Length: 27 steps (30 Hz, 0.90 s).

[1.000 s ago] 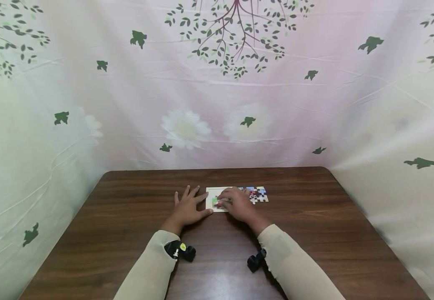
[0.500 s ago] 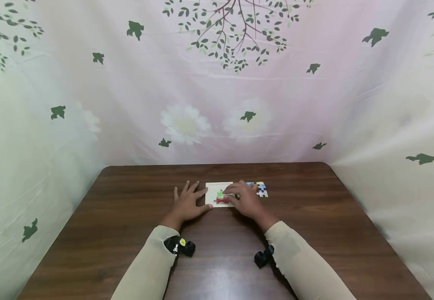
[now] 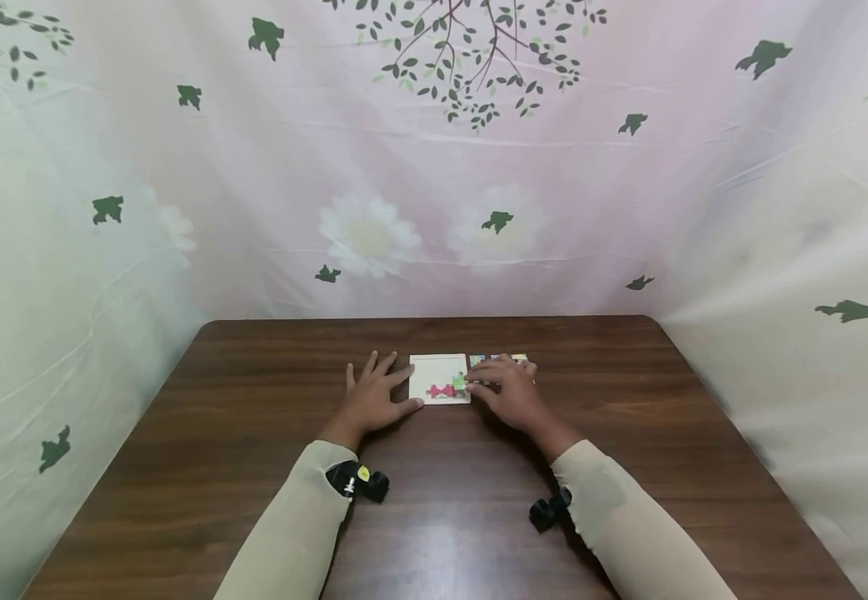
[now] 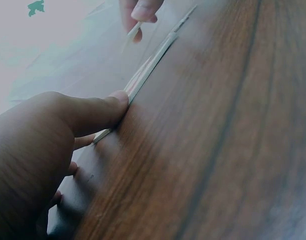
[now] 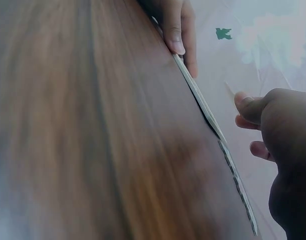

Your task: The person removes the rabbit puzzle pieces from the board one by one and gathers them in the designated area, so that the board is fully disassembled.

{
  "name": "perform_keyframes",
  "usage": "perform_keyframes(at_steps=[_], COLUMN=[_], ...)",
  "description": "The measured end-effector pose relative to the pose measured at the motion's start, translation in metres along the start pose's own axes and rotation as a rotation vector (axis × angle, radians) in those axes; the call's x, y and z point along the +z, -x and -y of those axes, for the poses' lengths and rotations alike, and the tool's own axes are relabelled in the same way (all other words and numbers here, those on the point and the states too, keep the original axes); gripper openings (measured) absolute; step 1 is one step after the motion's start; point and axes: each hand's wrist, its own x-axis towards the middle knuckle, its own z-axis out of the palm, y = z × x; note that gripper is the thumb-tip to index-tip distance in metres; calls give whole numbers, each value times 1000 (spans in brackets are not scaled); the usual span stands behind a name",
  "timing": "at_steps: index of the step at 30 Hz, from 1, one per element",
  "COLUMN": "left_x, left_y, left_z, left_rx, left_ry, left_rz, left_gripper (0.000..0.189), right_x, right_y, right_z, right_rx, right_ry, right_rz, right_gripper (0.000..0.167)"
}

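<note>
A white puzzle board (image 3: 432, 370) lies flat near the middle of the table, with pinkish-red pieces (image 3: 441, 390) along its lower part. My left hand (image 3: 372, 398) is spread at the board's left side, and its thumb (image 4: 118, 100) rests on the near corner. Over the right edge of the board, my right hand (image 3: 512, 393) pinches a green puzzle piece (image 3: 460, 382) between thumb and fingers. Both wrist views show this thin puzzle piece (image 4: 134, 31) raised above the board. Joined puzzle pieces (image 3: 476, 360) lie just right of the board, partly hidden under my right hand.
The brown wooden table (image 3: 434, 492) stretches around the board on every side. A printed cloth (image 3: 434, 167) with leaves and flowers hangs behind and beside it. Each sleeved wrist carries a small black camera (image 3: 377, 487).
My right hand has moved right across the board with the pinched piece, uncovering more white surface and the red pieces. My left hand has stayed at the left edge. The head view has tilted slightly.
</note>
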Motion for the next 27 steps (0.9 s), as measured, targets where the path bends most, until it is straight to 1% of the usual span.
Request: perform_keyframes(at_steps=[7,10,14,19,27], left_x=[0,1,0,-1,1], left_y=[0,-1,-1,0,-1], left_z=[-1,-1,-1,-1,1], left_rx=[-3,-8,-7,-14,-14], left_ry=[-3,-7,0,-8,-3], left_rz=[9,10,1,18,18], left_gripper=[78,78,78,79,78], right_x=[-9,-13,-19,-23,-25], right_y=[10,14,19,24,26], right_z=[-10,-14,-16,-18,-19], right_rx=[2,16,55,93,114], right_ry=[10,5,-4,0,-3], right_rz=[-25,-26,-13,16,48], right_gripper=[15,16,15,12,11])
